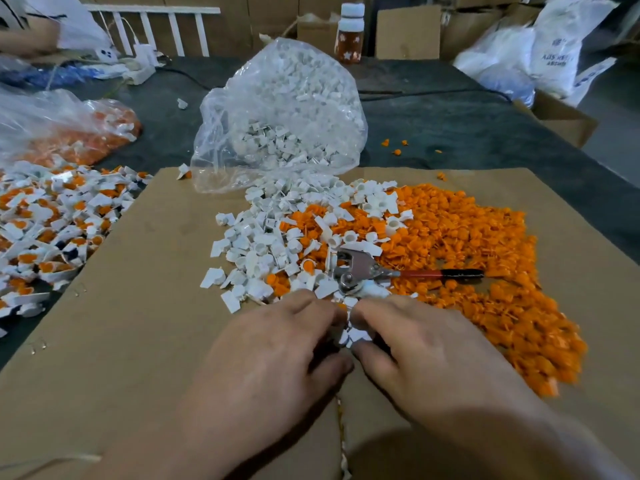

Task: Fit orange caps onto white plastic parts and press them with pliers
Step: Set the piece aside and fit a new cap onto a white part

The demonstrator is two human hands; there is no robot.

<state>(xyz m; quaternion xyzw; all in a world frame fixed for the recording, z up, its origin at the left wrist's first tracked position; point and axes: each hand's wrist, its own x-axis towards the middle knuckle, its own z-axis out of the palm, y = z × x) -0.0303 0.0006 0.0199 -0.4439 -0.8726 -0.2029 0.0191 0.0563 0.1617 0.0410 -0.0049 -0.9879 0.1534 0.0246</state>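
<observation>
White part (pixel 353 336) sits pinched between a worker's two hands at lower centre. The left hand (pixel 277 344) and the right hand (pixel 426 351) both curl thumb and fingertips round it, just above a brown cardboard sheet (pixel 138 306) spread over the dark counter (pixel 450 126). How many pieces the fingers enclose cannot be told.

Just beyond the fingertips, pliers (pixel 360 268) with red-and-black handles lie flat, untouched, where two heaps meet. Loose white plastic parts (pixel 263 251) are at centre and a broad spread of orange caps (pixel 467 254) is to the right.

Behind them, an open clear bag (pixel 284 116) spills more white parts onto the sheet. At the left edge of the frame lies a heap of white pieces with orange caps fitted (pixel 52 220), and farther back a second plastic bag (pixel 86 133) holds orange pieces.

At the top centre stands a white-lidded bottle (pixel 349 32) beside cardboard boxes (pixel 408 32). White sacks (pixel 554 46) slump at upper right, and another person's arm (pixel 27 36) shows at upper left.
</observation>
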